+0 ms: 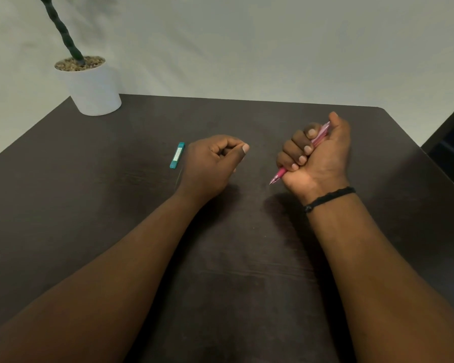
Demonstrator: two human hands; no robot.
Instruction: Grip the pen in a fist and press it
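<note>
At the far left of the bench [116, 231] stood a white pot [95, 90] with a dark twisted stem [60, 27] set in gravel, well apart from both of our hands. Nearer in, a small teal case [177, 155] lay flat on the bench, just beside the back of our left hand [210, 163] on its outer side; we could not tell whether the two touched.

Our left hand hung over the bench with its fingers curled in and the thumb [243, 150] pressed toward the forefinger. If that pinch held something thin, it was too small for us to see.

To the right, our right hand [317, 158] made a full fist round a pink mechanical pencil [279, 175]. The metal tip stuck out below the grip, pointing down and toward our left hand, and the cap end came out above it by the thumb. A black cord bracelet [330, 197] sat on that wrist.

We judged the step to be work on the pencil with both hands, probably feeding it from the case. The next move called for bringing the left pinch in line with one end of the pencil, steadily, with the barrel held still.
</note>
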